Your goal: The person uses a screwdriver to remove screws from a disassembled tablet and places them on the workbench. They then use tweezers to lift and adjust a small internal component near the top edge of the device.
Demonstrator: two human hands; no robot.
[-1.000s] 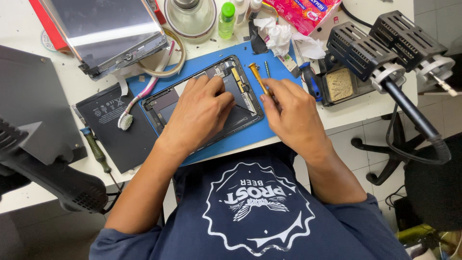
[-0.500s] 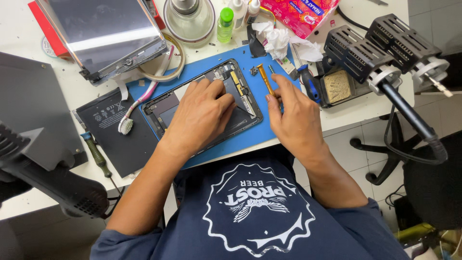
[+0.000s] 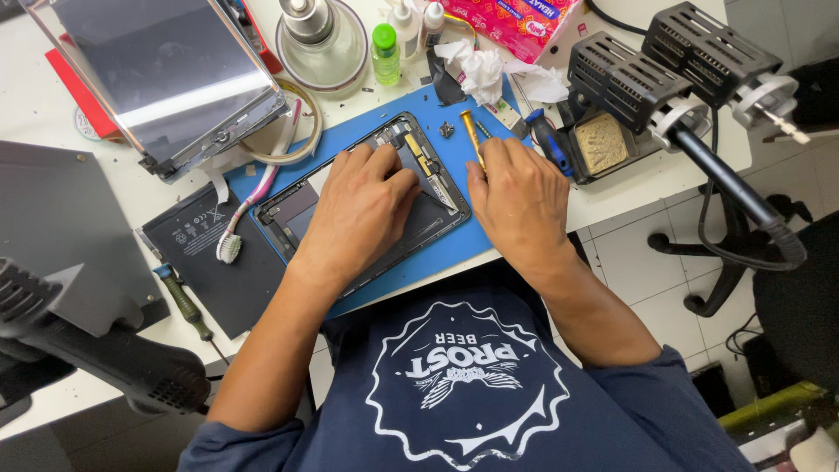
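Left hand (image 3: 363,214): lies flat, fingers spread, on the opened tablet (image 3: 367,205), pressing on its dark inner panel; it grips nothing, and the pressure looks meant to keep the shell from sliding.
Right hand (image 3: 516,197): closed on the yellow tool (image 3: 473,138), a thin screwdriver or pry stick, with the fingers curled at the tablet's right edge; the tool's upper end sticks out past the knuckles, while its working tip is hidden by the fingers.
Hands to each other: near but apart, one on each half of the tablet, so one steadies while the other works.
Tablet: face up with its screen off, set at a slant on the blue mat (image 3: 489,240), just in front of the person's chest; the mat likely gives grip and catches small parts.
Loose screw part (image 3: 447,130): on the mat just above the tablet, within easy reach.
Removed screen (image 3: 166,79): propped at the upper left of the table (image 3: 52,114), well apart from the work.
Toothbrush (image 3: 240,218): lies left of the tablet, partly on a black sheet (image 3: 218,271).
Green screwdriver (image 3: 185,306): by the sheet's lower left edge.
Bottles (image 3: 385,52): at the table's far side, beside crumpled tissue (image 3: 489,70).
Soldering stand (image 3: 603,140): right of the mat, near the right hand.
Heat gun (image 3: 96,350): at the lower left, clear of the hands.
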